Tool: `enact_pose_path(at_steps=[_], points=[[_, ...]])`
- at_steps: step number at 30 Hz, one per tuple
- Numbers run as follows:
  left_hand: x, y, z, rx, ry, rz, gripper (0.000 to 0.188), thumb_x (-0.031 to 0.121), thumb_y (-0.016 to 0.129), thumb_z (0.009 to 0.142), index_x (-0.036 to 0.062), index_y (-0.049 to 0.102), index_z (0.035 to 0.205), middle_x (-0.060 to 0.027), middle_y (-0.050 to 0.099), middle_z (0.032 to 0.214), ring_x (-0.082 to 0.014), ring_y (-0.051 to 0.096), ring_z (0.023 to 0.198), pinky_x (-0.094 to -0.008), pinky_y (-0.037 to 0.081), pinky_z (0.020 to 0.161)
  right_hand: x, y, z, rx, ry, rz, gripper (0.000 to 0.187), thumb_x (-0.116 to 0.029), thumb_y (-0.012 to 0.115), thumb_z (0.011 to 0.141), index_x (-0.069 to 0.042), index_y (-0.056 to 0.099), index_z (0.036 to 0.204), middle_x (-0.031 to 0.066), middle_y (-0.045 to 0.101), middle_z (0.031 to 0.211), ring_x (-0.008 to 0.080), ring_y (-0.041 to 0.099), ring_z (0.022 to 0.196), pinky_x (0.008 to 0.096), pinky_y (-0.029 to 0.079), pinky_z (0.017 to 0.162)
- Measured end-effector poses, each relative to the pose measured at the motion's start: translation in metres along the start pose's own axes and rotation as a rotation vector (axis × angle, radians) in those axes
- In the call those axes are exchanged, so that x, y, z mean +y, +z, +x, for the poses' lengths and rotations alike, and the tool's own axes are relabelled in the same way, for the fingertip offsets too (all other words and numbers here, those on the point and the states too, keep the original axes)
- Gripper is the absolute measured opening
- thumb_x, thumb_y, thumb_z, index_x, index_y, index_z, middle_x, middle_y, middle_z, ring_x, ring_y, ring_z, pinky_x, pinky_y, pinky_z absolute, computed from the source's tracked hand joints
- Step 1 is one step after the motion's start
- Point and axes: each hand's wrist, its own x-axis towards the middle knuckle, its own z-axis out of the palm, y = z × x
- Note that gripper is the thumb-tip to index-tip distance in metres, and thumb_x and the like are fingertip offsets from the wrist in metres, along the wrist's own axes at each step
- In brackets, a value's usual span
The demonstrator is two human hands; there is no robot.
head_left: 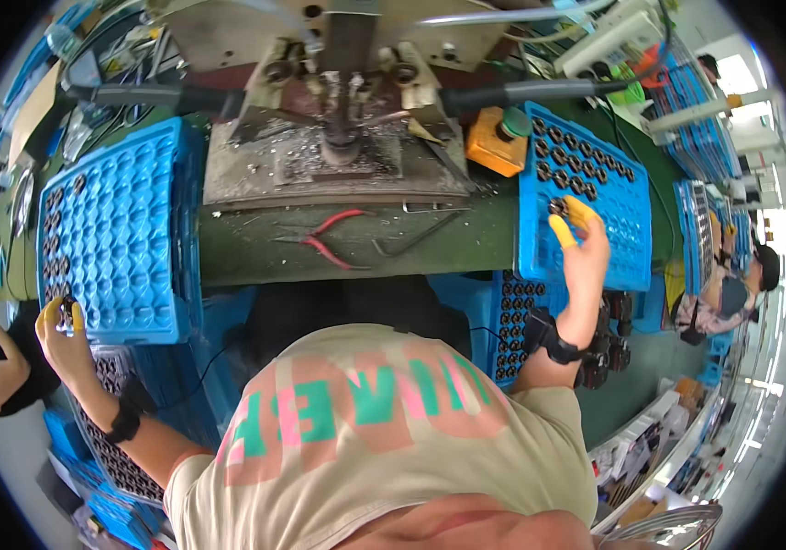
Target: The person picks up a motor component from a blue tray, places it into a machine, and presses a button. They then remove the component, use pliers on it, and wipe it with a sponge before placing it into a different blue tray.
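Observation:
Yellow covers sit on the fingertips of both my hands. At the near left corner of the left blue tray (127,266), my left hand (63,344) has its fingers closed around a small dark round part (68,310). Similar parts stand in a column along that tray's left side. Over the right blue tray (627,257), my right hand (584,243) pinches another small dark round part (558,207) between thumb and fingers. Rows of such parts (572,151) fill the far end of the right tray. Whether either held part still touches its tray, I cannot tell.
Between the trays stands a press (343,137) with metal shavings on its base. Red-handled pliers (331,240) and a hex key (416,235) lie in front. An orange box with a green button (500,139) adjoins the right tray. Other people work at both sides.

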Motion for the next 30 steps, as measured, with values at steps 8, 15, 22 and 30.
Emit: enact_pose_path(at_steps=[8, 15, 22, 30], points=[[0.116, 0.016, -0.001, -0.165, -0.108, -0.908, 0.041, 0.001, 0.065, 0.091, 0.0011, 0.056, 0.130, -0.0041, 0.068, 0.100, -0.0079, 0.063, 0.086, -0.0198, 0.049, 0.074, 0.021, 0.015, 0.006, -0.073, 0.066, -0.159, 0.046, -0.017, 0.075, 0.083, -0.015, 0.064, 0.128, 0.0121, 0.061, 0.105, 0.0238, 0.057, 0.091, 0.0338, 0.046, 0.075], [0.174, -0.005, -0.010, -0.210, -0.099, -1.003, 0.047, -0.001, 0.073, 0.080, 0.0060, 0.062, 0.125, -0.0022, 0.064, 0.106, -0.0089, 0.057, 0.081, -0.0223, 0.049, 0.070, 0.035, 0.027, 0.003, 0.078, -0.044, 0.165, 0.037, -0.014, 0.071, 0.088, -0.008, 0.065, 0.124, 0.0078, 0.065, 0.109, 0.0181, 0.058, 0.094, 0.0310, 0.046, 0.084], [0.188, -0.029, -0.009, -0.031, 0.239, -0.746, 0.044, -0.001, 0.073, 0.073, 0.0069, 0.066, 0.115, -0.0108, 0.060, 0.103, -0.0227, 0.062, 0.089, -0.0323, 0.052, 0.080, -0.033, 0.016, -0.012, 0.366, -0.555, -0.029, 0.023, -0.010, 0.057, 0.098, 0.005, 0.067, 0.112, 0.0164, 0.068, 0.110, 0.0265, 0.062, 0.098, 0.0372, 0.048, 0.089], [0.191, -0.032, -0.026, -0.004, 0.305, -0.710, 0.049, 0.004, 0.075, 0.075, 0.0100, 0.061, 0.121, -0.0116, 0.058, 0.106, -0.0293, 0.060, 0.095, -0.0356, 0.053, 0.083, -0.150, 0.024, -0.036, 0.101, -0.987, 0.127, 0.033, -0.014, 0.047, 0.103, 0.011, 0.058, 0.120, 0.0198, 0.065, 0.103, 0.0298, 0.059, 0.085, 0.0394, 0.048, 0.082]])
